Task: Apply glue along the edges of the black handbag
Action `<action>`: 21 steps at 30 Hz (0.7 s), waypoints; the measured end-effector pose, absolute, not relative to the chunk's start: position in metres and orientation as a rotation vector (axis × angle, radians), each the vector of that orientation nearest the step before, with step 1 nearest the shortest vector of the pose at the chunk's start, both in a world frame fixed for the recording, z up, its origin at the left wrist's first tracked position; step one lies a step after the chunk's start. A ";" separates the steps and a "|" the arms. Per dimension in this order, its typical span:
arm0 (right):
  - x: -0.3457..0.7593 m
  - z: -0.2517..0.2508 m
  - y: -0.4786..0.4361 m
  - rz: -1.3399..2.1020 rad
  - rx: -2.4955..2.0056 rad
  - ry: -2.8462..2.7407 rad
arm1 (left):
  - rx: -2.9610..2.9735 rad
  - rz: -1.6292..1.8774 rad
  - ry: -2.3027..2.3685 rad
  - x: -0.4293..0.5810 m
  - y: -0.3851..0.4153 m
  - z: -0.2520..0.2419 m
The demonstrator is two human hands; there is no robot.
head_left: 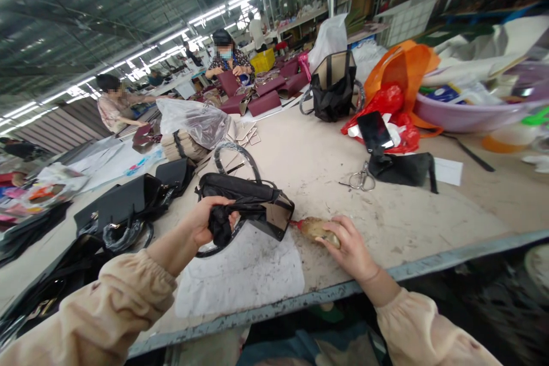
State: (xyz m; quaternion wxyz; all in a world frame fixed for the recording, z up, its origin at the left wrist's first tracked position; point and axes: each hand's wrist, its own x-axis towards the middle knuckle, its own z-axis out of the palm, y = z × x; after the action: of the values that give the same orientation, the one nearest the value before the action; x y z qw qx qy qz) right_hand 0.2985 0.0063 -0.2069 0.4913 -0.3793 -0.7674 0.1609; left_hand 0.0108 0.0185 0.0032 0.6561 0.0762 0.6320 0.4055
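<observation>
Left hand: the left hand [205, 223] grips a bunched fold of black material at the near end of a black handbag [251, 206], fingers curled tight around it.
Right hand: the right hand [349, 246] rests on a small brown tool [315, 229] with a red tip, fingers closed over its handle (its working end points toward the handbag).
Handbag: lies on its side near the front edge of the worktable [386, 211], partly over a sheet of white paper [244, 274].
Middle of the table: scissors [362, 179] lie just beside a flat black piece [401, 168]; a phone [374, 131] leans on a red plastic bag [392, 111].
Left edge: more black bags [124, 203] are piled there.
Far end: a masked worker [227, 60] sits behind maroon bag panels [261, 97].
</observation>
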 end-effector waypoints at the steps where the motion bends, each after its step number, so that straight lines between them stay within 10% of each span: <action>1: 0.299 -0.206 0.004 0.405 -0.914 -1.869 | 0.176 0.921 1.434 0.011 0.019 0.003; 21: 0.298 -0.213 0.013 0.441 -0.966 -1.777 | 0.205 0.910 1.458 0.024 0.029 0.007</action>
State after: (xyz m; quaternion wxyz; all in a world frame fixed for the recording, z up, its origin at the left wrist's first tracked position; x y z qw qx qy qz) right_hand 0.2975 0.0128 -0.2134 0.5104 -0.4012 -0.7382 0.1832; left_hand 0.0237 0.0294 0.0067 0.6482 0.0903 0.6414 0.4005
